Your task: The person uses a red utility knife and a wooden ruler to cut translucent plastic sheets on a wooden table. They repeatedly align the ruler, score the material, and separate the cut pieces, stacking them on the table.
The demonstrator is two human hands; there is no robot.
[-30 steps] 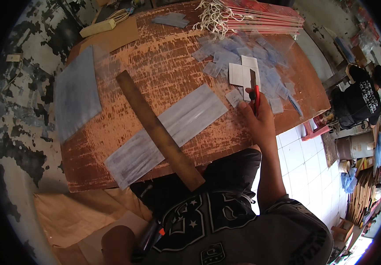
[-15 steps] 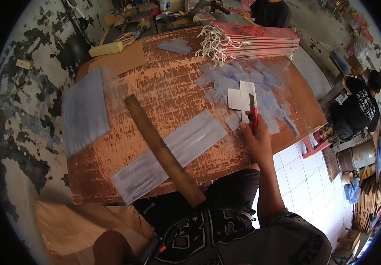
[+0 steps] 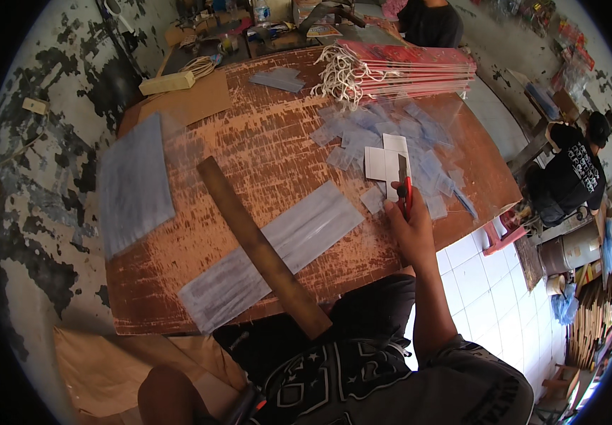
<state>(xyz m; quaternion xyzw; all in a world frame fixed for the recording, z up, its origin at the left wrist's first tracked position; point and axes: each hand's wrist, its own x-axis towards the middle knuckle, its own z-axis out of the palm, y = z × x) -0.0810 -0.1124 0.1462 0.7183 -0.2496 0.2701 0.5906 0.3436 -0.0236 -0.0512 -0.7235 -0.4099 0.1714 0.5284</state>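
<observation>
My right hand (image 3: pixel 413 230) is closed round a red-handled cutter knife (image 3: pixel 408 198), whose dark blade points toward the far side of the table. Under the blade, a white cross-shaped piece of card (image 3: pixel 384 163) lies on a heap of small clear plastic pieces (image 3: pixel 352 134). My thumb is close to the near end of the card; I cannot tell whether it presses on it. A long wooden strip (image 3: pixel 249 237) crosses a greyish plastic sheet (image 3: pixel 313 219) and reaches over the table's near edge. My left hand is out of sight.
On the worn brown table (image 3: pixel 143 283) lie a larger plastic sheet (image 3: pixel 136 184) at left, brown cardboard (image 3: pixel 206 99) and a stack of red folded items with white cords (image 3: pixel 419 71). One person (image 3: pixel 430 25) is beyond it, another (image 3: pixel 575 170) sits at right.
The view has shifted slightly. My right hand keeps the cutter knife over the white card, with little visible movement.
</observation>
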